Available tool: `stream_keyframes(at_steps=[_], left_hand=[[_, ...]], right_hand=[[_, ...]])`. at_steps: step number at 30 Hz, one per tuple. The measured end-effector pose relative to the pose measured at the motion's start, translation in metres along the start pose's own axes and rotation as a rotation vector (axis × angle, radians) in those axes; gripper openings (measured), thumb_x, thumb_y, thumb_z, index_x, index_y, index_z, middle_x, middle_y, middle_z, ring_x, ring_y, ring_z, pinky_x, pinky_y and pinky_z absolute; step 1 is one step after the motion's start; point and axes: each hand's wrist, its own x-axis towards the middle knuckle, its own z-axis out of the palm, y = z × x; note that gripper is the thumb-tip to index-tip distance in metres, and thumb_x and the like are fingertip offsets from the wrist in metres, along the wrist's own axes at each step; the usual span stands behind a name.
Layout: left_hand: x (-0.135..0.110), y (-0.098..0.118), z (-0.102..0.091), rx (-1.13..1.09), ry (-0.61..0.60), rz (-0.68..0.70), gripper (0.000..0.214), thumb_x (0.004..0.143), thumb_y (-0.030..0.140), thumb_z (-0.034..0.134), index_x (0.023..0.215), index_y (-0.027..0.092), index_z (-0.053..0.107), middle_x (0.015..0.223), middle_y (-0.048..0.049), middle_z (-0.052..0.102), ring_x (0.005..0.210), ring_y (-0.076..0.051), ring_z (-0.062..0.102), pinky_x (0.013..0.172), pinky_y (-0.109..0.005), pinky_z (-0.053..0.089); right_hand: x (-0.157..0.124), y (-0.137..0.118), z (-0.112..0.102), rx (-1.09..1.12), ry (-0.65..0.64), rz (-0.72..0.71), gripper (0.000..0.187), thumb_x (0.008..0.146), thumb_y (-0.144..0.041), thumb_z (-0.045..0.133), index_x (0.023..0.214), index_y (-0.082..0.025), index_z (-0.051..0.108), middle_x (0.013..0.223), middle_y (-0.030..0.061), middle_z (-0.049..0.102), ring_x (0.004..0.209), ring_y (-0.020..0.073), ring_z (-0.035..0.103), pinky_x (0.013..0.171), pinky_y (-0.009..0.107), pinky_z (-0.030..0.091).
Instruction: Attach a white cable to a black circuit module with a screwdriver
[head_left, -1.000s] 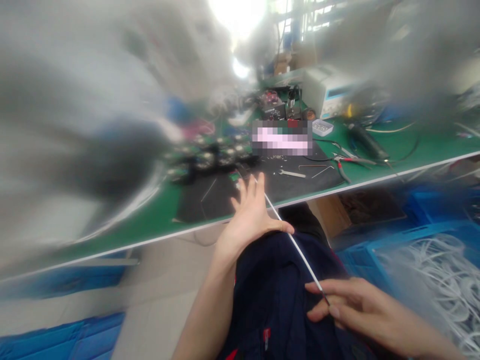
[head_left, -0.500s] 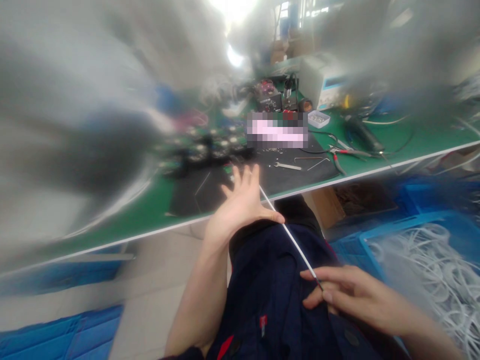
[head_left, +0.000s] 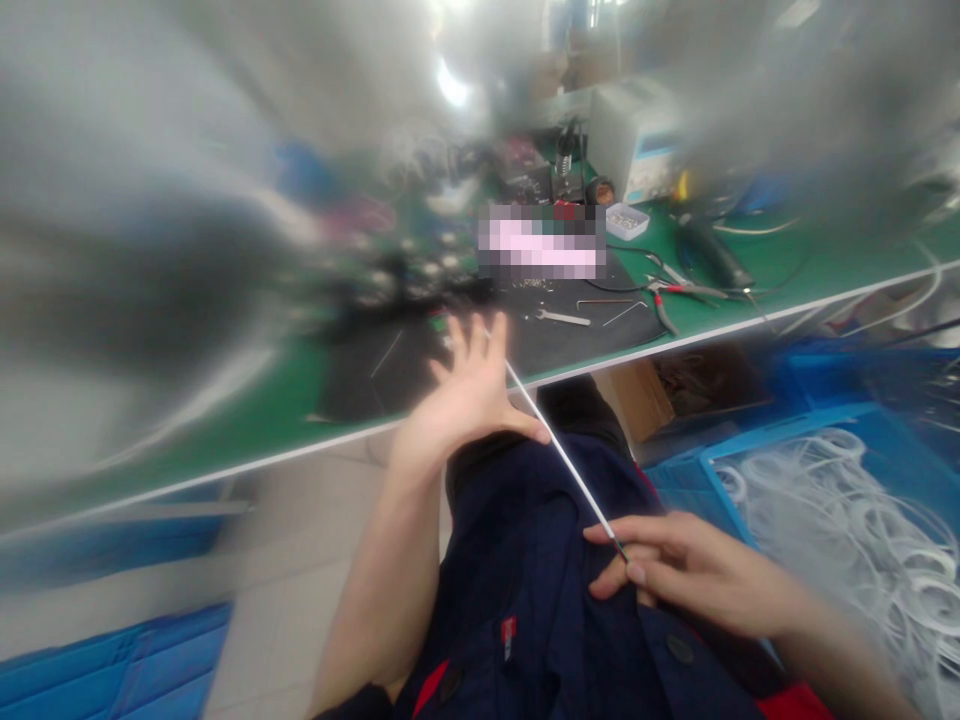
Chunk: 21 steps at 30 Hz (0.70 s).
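Observation:
A thin white cable (head_left: 559, 452) runs taut and diagonal between my two hands, above my dark blue lap. My right hand (head_left: 675, 565) pinches its lower end between thumb and fingers. My left hand (head_left: 465, 395) is spread open at the green bench's front edge (head_left: 675, 345); the cable's upper end passes along its fingers and thumb, and whether those fingers grip it is unclear. Much of the left side of the view is blurred.
A black mat (head_left: 570, 335) on the bench holds a small wrench (head_left: 559, 317) and pliers with red handles (head_left: 679, 292). A beige instrument box (head_left: 637, 140) stands at the back. A blue crate (head_left: 847, 500) of coiled white cables sits at my lower right.
Both hands and the cable have shifted slightly left and up in view as my head moved; the blue crate of coils shows more. The hold on the cable looks the same.

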Motion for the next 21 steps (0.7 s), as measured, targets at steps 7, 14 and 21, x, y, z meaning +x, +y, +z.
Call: stream_keyframes(at_steps=[7,14,21], left_hand=[[0.000,-0.002,0.002,0.006,0.017,0.008,0.176,0.040,0.078,0.092,0.162,0.018,-0.020,0.166,-0.0241,-0.024,0.148,-0.051,-0.034,0.104,-0.091,0.007],[0.004,-0.005,0.008,-0.015,0.059,0.046,0.178,0.038,0.077,0.094,0.163,0.017,-0.017,0.167,-0.0276,-0.021,0.147,-0.055,-0.033,0.100,-0.094,0.007],[-0.016,-0.013,0.006,-0.198,0.267,0.102,0.155,0.048,0.064,0.098,0.166,0.026,0.005,0.172,-0.0210,0.000,0.158,-0.047,-0.010,0.119,-0.079,0.014]], right_hand=[[0.000,-0.002,0.001,-0.017,0.002,0.016,0.045,0.111,-0.047,0.049,0.152,-0.027,0.051,0.119,0.0068,0.069,0.083,0.0042,0.058,0.079,0.013,0.047],[0.001,-0.003,0.001,-0.009,0.007,0.031,0.046,0.111,-0.047,0.050,0.152,-0.025,0.052,0.118,0.0072,0.069,0.083,0.0043,0.058,0.078,0.013,0.046],[-0.001,0.015,-0.005,0.048,0.084,0.105,0.057,0.108,-0.056,0.052,0.154,-0.023,0.048,0.121,0.0104,0.067,0.094,0.0118,0.065,0.089,0.023,0.054]])
